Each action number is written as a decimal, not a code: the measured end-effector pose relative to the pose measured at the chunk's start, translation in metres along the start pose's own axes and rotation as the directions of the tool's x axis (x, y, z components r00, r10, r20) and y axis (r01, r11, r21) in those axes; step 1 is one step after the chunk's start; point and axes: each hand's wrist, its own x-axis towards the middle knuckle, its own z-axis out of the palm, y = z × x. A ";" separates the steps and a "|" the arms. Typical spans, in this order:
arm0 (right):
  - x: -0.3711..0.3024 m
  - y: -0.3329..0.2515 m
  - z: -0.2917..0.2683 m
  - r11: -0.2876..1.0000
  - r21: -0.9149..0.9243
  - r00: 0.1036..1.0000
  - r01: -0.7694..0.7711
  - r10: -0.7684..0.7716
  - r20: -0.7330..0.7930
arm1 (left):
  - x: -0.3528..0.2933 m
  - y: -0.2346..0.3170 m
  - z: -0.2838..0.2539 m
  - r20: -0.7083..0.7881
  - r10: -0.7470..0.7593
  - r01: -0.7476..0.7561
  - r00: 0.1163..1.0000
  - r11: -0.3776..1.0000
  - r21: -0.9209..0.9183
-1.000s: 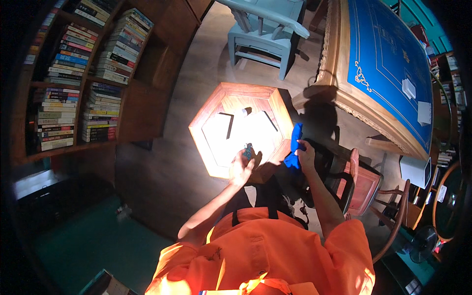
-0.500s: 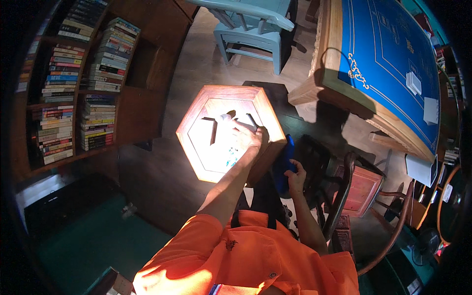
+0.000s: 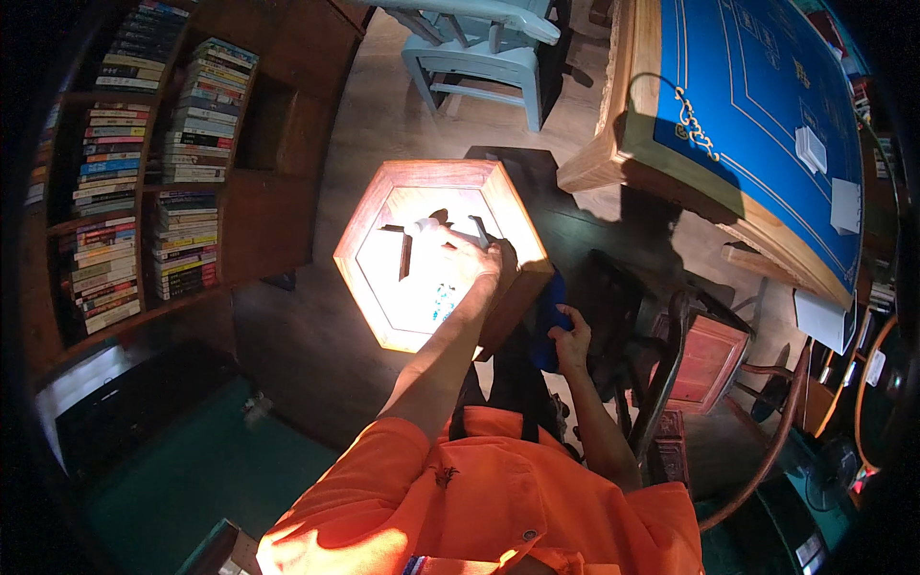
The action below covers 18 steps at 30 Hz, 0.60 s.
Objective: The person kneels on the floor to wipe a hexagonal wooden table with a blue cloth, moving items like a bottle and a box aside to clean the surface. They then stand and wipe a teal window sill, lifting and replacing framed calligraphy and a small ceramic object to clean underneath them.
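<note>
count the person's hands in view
2. The left hand is over the brightly lit hexagonal wooden table; the right hand holds a blue cloth-like item beside that table. No other hands show.

Your left hand reaches well ahead of the right, back turned upward, its fingers stretched forward and to the left of the knuckles; whether they grip anything is hard to tell. Your left forearm slants back and leftward behind that hand. Your right hand stays closer to your body, well apart from the left, thumb and fingers drawn into a pinch pointing left. Your right forearm runs back and rightward from it.
</note>
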 end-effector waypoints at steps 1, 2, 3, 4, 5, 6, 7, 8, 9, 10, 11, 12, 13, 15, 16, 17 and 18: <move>0.002 0.003 0.000 1.000 -0.022 1.000 0.018 -0.019 -0.010 | 0.001 0.001 -0.002 0.043 -0.016 0.017 0.999 1.000 -0.026; 0.003 0.005 0.000 0.998 -0.045 0.999 0.037 -0.038 -0.019 | 0.003 0.001 -0.004 0.086 -0.033 0.037 0.996 0.998 -0.052; 0.004 0.007 0.000 0.999 -0.025 1.000 0.023 -0.023 -0.017 | 0.005 0.003 -0.006 0.130 -0.040 0.049 0.991 0.996 -0.074; 0.005 0.009 0.001 1.000 -0.006 1.000 0.009 -0.009 -0.015 | 0.006 0.003 -0.006 0.113 -0.011 0.016 0.994 0.999 -0.040; 0.006 0.011 0.000 1.000 0.014 1.000 -0.004 0.005 -0.012 | 0.007 0.003 -0.005 0.097 0.019 -0.018 0.995 1.000 -0.007; 0.005 0.006 -0.001 1.000 0.000 1.000 -0.014 0.014 -0.006 | 0.006 0.003 -0.009 0.078 0.042 -0.044 0.996 0.999 0.027; 0.004 0.002 -0.002 1.000 -0.013 1.000 -0.024 0.024 -0.001 | 0.004 0.003 -0.014 0.082 0.099 -0.105 0.992 0.992 0.067; 0.003 -0.003 -0.003 0.999 -0.026 0.999 -0.034 0.034 0.003 | 0.002 0.002 -0.018 0.089 0.157 -0.166 0.984 0.980 0.107; 0.002 -0.006 -0.003 0.999 -0.027 0.999 -0.037 0.037 0.002 | 0.000 0.001 -0.025 0.098 0.214 -0.227 0.972 0.963 0.148; 0.001 -0.009 -0.003 0.999 -0.027 0.999 -0.041 0.041 0.001 | 0.001 -0.001 -0.027 0.123 0.235 -0.253 0.964 0.954 0.161; 0.000 -0.010 -0.004 0.999 -0.027 0.999 -0.046 0.046 -0.001 | 0.002 -0.004 -0.029 0.149 0.256 -0.280 0.955 0.944 0.174; 0.001 -0.006 -0.004 0.999 -0.044 1.000 -0.014 0.014 -0.012 | 0.002 -0.004 -0.033 0.174 0.276 -0.307 0.945 0.933 0.188; 0.003 -0.001 -0.003 0.998 -0.062 1.000 0.017 -0.018 -0.022 | 0.001 -0.004 -0.035 0.167 0.276 -0.303 0.947 0.938 0.170; 0.005 0.004 -0.003 0.996 -0.080 0.999 0.045 -0.047 -0.021 | -0.001 -0.003 -0.040 0.152 0.272 -0.292 0.950 0.947 0.132; 0.005 0.003 -0.003 0.996 -0.080 0.999 0.042 -0.043 -0.010 | -0.001 -0.004 -0.040 0.145 0.259 -0.276 0.955 0.954 0.115; 0.006 0.002 -0.003 0.996 -0.081 0.999 0.039 -0.039 0.001 | 0.000 -0.005 -0.039 0.137 0.246 -0.260 0.960 0.961 0.098; 0.006 0.003 -0.003 0.996 -0.081 1.000 0.028 -0.028 -0.003 | 0.000 -0.005 -0.040 0.131 0.233 -0.245 0.963 0.966 0.081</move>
